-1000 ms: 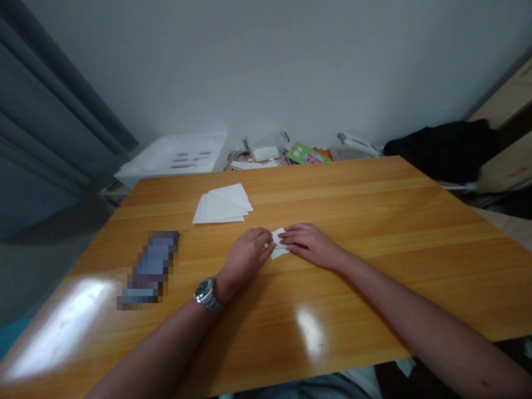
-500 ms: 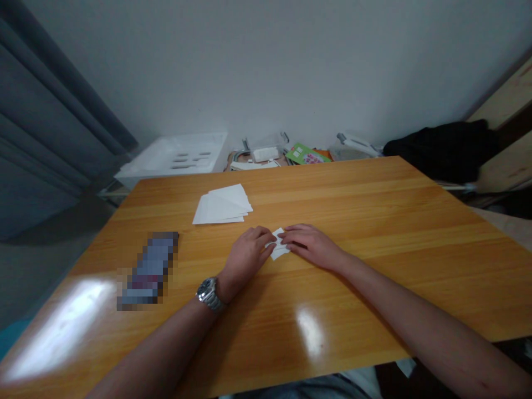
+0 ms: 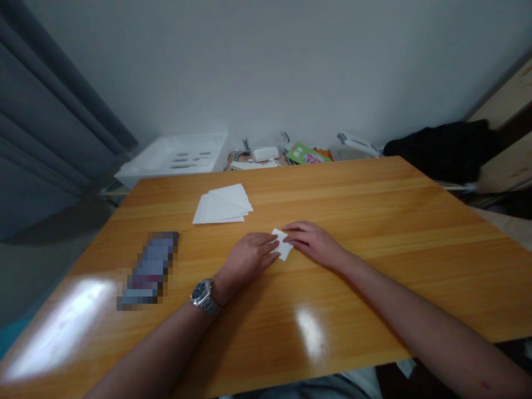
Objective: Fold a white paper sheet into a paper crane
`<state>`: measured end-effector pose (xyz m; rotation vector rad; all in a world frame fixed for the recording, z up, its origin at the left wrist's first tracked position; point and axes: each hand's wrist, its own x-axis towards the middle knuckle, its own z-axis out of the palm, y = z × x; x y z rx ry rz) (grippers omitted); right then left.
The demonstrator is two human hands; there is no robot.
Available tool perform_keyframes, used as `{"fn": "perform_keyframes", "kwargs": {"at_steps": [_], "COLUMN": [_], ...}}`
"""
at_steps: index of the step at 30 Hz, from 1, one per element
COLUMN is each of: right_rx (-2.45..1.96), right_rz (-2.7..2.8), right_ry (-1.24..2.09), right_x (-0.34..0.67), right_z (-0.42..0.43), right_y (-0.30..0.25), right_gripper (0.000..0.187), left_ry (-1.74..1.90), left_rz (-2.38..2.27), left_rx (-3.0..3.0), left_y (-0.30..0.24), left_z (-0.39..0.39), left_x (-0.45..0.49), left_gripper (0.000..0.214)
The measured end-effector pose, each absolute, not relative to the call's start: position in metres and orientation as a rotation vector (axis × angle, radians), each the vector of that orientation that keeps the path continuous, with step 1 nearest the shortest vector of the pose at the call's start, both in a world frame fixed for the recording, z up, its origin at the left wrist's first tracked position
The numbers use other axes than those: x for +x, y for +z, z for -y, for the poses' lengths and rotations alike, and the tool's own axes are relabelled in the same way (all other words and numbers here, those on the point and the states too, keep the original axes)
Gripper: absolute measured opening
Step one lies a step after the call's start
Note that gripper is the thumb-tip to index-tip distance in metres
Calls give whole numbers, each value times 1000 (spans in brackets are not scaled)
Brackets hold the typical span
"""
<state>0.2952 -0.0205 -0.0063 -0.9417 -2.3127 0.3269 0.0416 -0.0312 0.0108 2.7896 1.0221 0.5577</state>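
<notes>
A small folded piece of white paper (image 3: 281, 244) lies on the table between my hands, its creased surface facing up. My left hand (image 3: 245, 259), with a metal wristwatch (image 3: 204, 296) at the wrist, reaches in from the left. Its fingers are apart, and their tips rest on the paper's left side. From the right, my right hand (image 3: 315, 243) touches the paper's right edge with outstretched, slightly spread fingers; its thumb is mostly hidden.
Several white paper sheets (image 3: 223, 205) lie overlapped beyond my left hand on the wooden table (image 3: 374, 216). A pixelated phone-like object (image 3: 149, 269) lies at left. Past the far edge are a white tray (image 3: 174, 155), a green booklet (image 3: 307, 154) and black cloth (image 3: 443, 149).
The small paper has turned a little and shifted slightly right. My left fingers have gone from bunched at its edge to spread on it. My right hand has barely moved.
</notes>
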Motion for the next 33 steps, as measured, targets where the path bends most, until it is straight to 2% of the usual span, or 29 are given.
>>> {"fn": "perform_keyframes", "kwargs": {"at_steps": [9,19,33], "right_rx": [-968,-981,-974], "right_rz": [2284,2283,2403], "right_ry": [351,323,345], "right_x": [300,301,306], "right_z": [16,17,19], "right_y": [-10,-7,0], "right_gripper": [19,25,33], "left_ry": [474,378,368], "left_rz": [-910,-1043,-966], "left_rx": [2796,2868,2835], "left_y": [17,18,15], "left_z": [35,45,50], "left_x": [39,47,51], "left_gripper": [32,43,48]}}
